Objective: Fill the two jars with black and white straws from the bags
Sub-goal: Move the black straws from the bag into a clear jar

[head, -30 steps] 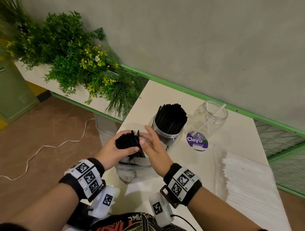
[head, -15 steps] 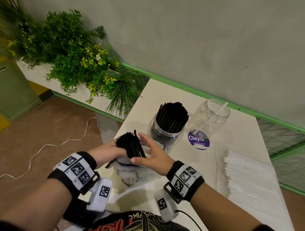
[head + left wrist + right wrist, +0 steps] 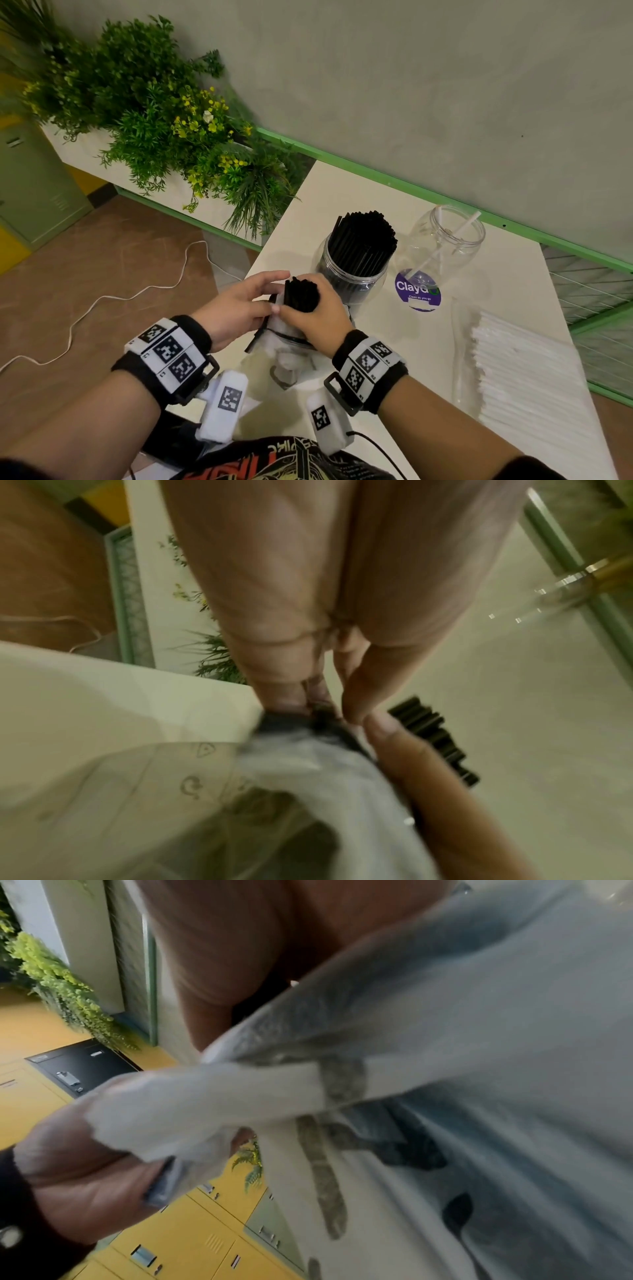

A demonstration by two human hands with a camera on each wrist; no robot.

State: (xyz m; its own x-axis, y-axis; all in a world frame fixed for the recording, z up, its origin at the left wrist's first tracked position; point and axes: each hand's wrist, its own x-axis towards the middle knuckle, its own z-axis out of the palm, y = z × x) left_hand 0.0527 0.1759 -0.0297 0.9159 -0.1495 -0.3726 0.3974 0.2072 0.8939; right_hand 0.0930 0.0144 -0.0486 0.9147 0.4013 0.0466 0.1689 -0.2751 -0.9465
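At the near edge of the white table (image 3: 507,294), both hands are meeting over a clear plastic bag (image 3: 291,337) whose lower part is lying hidden behind the wrists and whose printed marks are showing only as smears in the blurred left wrist view. The right hand (image 3: 317,317) is curling its fingers (image 3: 310,284) round a bundle of black straws (image 3: 301,294), which is standing nearly upright with its long axis tilting slightly away and its cut ends pointing up out of the bag mouth. The left hand (image 3: 236,310) is lying against the bag's left side with its fingers (image 3: 267,279) stretching out nearly straight toward the bundle; whether the thumb is pinching the plastic cannot be told. One loose black straw (image 3: 257,334) is slanting down and to the left beneath this hand. Just beyond the hands, a clear jar (image 3: 354,274) is standing packed with upright black straws. Beside it, on the right, a second clear jar (image 3: 442,246) is holding a single white straw (image 3: 445,246) leaning diagonally toward the far right rim. Along the table's right edge, a bag of white straws (image 3: 524,370) is lying flat, its near end cut off by the frame.
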